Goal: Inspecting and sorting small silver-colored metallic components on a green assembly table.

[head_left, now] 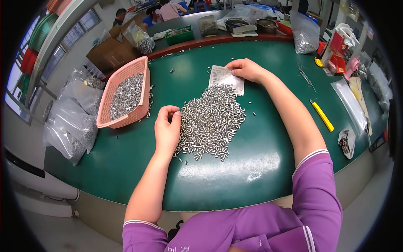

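Observation:
A heap of small silvery metal pins (212, 122) lies on the green tabletop in front of me. At its far edge, my right hand (248, 70) pinches the top right corner of a printed paper slip (228, 79), whose lower edge touches the pins. Against the left side of the heap rests my left hand (167, 131), its fingers curled in toward the thumb. Whether a pin is inside those fingers is hidden. A pink plastic basket (146, 90) holding more of the same pins stands to the left.
Clear bags of metal parts (69, 130) sit at the left edge. To the right lie a yellow utility knife (322, 115), a clear plastic sleeve (350, 105) and thin wires (306, 75). Along the back are a green tray (179, 35), metal bowls (266, 26) and another filled bag (304, 33).

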Motion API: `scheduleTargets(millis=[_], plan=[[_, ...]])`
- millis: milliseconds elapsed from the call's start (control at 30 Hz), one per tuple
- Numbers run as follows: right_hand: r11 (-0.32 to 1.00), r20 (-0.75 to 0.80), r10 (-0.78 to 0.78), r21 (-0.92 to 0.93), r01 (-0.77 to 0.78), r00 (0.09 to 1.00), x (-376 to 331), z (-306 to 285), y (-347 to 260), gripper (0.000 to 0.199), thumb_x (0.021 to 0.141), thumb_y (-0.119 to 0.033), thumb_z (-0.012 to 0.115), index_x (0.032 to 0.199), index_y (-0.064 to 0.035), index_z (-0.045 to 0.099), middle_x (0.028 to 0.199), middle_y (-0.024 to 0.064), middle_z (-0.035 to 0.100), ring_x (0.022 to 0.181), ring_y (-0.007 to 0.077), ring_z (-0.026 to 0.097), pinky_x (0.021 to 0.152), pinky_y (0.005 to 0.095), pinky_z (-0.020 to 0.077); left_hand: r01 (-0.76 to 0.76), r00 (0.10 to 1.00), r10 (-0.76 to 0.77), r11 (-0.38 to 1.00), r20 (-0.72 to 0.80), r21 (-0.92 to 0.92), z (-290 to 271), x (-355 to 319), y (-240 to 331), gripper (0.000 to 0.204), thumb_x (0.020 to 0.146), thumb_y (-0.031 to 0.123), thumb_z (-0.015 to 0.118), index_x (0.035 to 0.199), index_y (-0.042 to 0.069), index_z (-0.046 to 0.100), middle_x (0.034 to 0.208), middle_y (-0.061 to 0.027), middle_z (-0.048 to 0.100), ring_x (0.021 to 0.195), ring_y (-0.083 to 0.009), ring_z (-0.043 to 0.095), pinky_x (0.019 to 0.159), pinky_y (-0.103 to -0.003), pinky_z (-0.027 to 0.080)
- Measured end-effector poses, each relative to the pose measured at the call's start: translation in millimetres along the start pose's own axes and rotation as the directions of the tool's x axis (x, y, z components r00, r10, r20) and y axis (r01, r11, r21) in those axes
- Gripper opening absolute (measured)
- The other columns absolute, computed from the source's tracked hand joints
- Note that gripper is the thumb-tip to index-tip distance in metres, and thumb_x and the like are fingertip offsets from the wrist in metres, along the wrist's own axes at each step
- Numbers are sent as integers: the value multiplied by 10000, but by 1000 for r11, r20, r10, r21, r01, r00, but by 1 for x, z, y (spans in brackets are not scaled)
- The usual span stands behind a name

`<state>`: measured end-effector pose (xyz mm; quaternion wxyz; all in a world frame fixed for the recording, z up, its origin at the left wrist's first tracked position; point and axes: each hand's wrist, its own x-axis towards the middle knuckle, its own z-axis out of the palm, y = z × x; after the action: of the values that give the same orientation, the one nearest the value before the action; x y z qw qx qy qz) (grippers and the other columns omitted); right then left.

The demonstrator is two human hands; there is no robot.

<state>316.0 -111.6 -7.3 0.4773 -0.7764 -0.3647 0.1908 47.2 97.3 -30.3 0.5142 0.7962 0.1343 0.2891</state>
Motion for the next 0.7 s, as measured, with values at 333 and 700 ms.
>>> scheduleTargets(millis=[333, 700], plan=[[998, 88, -47, 37, 44, 995, -33, 24, -42, 284, 887, 23, 553, 1152, -23, 643, 1010, 25, 676, 918, 97, 609, 857, 267, 494, 71, 994, -43, 951, 102, -300, 8, 0, -4, 113, 922, 17, 564, 1035, 6, 558, 962, -28, 591, 880, -79, 555, 817, -212, 445], [924, -62, -252, -310, 222, 966, -82, 42, -91, 305, 801, 20, 593, 1054, -112, 701, 978, 80, 702, 895, 203, 662, 818, 309, 522, 33, 994, 4, 941, 109, -337, 8, 2, -6, 91, 923, 30, 579, 1009, 7, 564, 945, -23, 598, 871, -74, 554, 808, -210, 451]])
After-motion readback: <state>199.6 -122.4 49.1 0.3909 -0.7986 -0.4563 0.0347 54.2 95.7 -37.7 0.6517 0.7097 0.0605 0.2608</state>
